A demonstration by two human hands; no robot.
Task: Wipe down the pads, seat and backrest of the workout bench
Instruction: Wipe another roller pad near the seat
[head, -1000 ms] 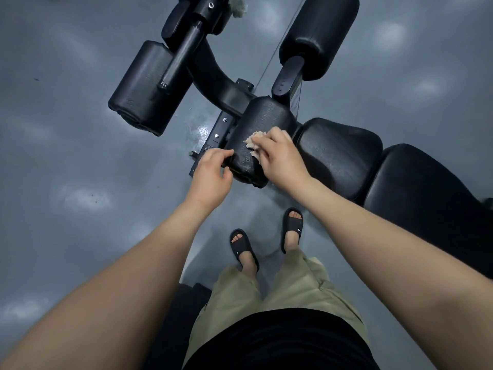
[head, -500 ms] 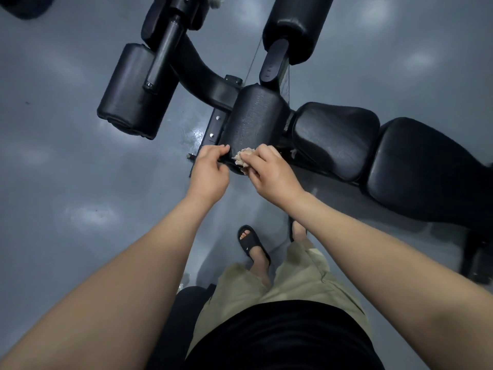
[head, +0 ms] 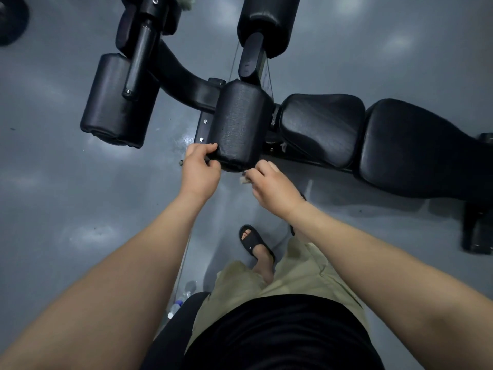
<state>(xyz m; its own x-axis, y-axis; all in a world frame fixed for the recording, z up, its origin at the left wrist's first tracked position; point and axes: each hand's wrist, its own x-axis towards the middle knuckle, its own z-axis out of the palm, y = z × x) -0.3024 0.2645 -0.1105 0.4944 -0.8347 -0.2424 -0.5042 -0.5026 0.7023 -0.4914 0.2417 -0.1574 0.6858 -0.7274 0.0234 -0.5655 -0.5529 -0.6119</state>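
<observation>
Pad-wiping step: left hand (head: 200,172) clamps the pad (head: 240,124) at its seven-o'clock corner, right hand (head: 269,186) pinches the cloth (head: 243,180) at five o'clock; seat (head: 320,126) probably next.

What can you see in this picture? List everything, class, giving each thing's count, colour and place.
near roller pad: one, black, centre
left roller pad: one, black, upper left
top roller pad: one, black, top centre
seat: one, black, right of centre
backrest: one, black, far right
cloth: one, pale, just below the near pad's end
plastic bottles: perhaps two, clear, floor at bottom
floor: one, grey, all around
sandal: one plainly seen, black, lower centre
left hand: one, grips the near pad's end
right hand: one, pinches the cloth
</observation>
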